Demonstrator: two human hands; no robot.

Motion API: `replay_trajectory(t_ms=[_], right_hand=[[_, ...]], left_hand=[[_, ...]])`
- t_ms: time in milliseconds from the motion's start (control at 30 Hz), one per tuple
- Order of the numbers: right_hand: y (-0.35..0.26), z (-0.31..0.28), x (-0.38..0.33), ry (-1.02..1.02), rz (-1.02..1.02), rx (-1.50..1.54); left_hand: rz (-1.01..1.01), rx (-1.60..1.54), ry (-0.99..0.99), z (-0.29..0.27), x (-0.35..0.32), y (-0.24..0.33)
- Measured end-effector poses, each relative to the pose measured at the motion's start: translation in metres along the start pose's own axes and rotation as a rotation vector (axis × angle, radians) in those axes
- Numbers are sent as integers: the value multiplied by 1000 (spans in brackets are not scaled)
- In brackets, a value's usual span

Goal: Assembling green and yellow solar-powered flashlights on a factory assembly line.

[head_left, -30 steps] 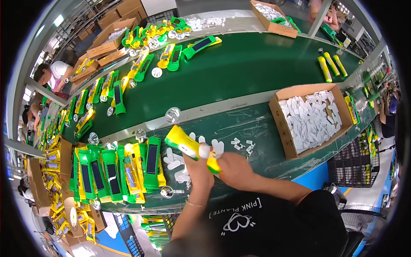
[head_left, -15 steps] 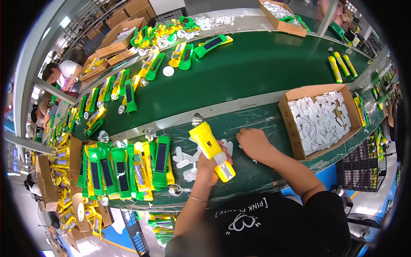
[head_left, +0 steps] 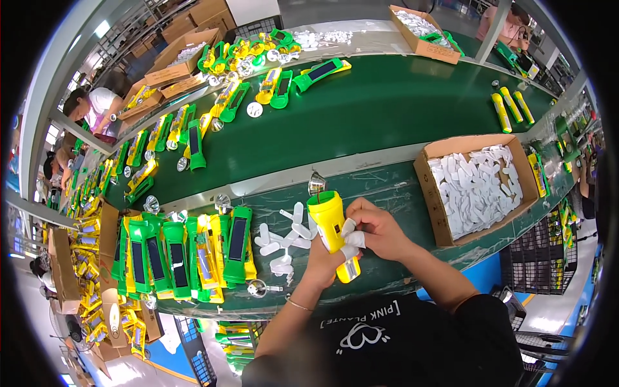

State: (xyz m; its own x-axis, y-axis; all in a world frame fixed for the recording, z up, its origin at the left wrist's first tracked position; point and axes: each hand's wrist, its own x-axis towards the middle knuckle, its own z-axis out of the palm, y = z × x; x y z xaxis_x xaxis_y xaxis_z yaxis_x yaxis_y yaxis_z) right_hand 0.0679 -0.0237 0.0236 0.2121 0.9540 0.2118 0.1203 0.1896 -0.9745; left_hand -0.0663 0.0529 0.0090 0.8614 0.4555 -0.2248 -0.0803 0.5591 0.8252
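Fingers of left hand grip yellow flashlight; right hand bunched, hold unclear; tilting could knock reflector.

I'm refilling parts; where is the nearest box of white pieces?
In the head view, the cardboard box stands on the green bench, right of the right hand.

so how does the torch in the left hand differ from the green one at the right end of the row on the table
The held torch shows a mostly yellow side; the row torch shows a green side with a dark panel. The left hand grips the held torch, while no hand touches the row torch. Both have a wider head on a narrower body.
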Motion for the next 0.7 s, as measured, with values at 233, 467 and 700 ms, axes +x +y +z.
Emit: replay_trajectory(t_ms=[233,467,700], right_hand=[[4,7,-1,106,11,238],[5,2,-5,97,-38,184],[0,2,-5,132,-105,-104]], left_hand=[[56,76,-3,7,-6,-1],[64,98,-1,8,-6,-4],[97,223,33,9,-7,-4]])
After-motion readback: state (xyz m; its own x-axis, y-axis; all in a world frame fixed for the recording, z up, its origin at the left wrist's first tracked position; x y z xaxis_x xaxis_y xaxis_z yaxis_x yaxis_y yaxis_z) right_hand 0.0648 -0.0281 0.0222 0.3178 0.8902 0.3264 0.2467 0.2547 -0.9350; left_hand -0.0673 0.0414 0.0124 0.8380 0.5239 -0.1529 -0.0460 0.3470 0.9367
